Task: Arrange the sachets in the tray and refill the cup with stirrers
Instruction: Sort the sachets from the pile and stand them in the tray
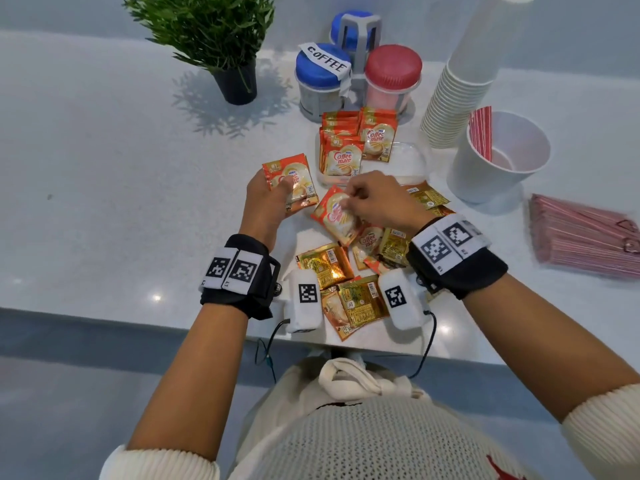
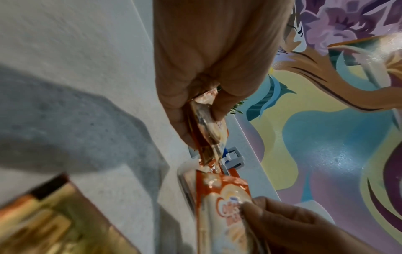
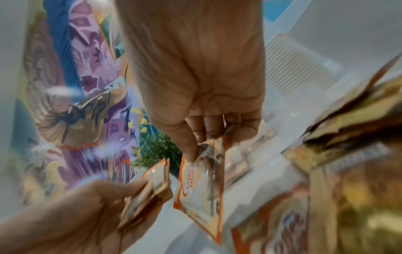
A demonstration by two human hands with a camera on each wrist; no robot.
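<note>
My left hand (image 1: pixel 273 190) grips an orange Coffee-mate sachet (image 1: pixel 291 181) just left of the clear tray (image 1: pixel 414 161); the left wrist view shows that sachet (image 2: pixel 206 127) pinched between thumb and fingers. My right hand (image 1: pixel 367 199) pinches another orange sachet (image 1: pixel 334 216) by its top, lifted over the loose pile; in the right wrist view this sachet (image 3: pixel 202 194) hangs from the fingertips. Several sachets (image 1: pixel 356 143) stand upright in the tray's left part. Loose gold and orange sachets (image 1: pixel 349 282) lie near the counter's front edge. A white cup (image 1: pixel 498 161) holds a few red stirrers (image 1: pixel 481 133).
A pack of pink stirrers (image 1: pixel 585 237) lies at the right. A tall stack of paper cups (image 1: pixel 464 74) stands behind the white cup. A canister rack (image 1: pixel 356 74) labelled coffee and a potted plant (image 1: pixel 221 43) sit at the back. The counter edge (image 1: pixel 138 315) runs near my wrists.
</note>
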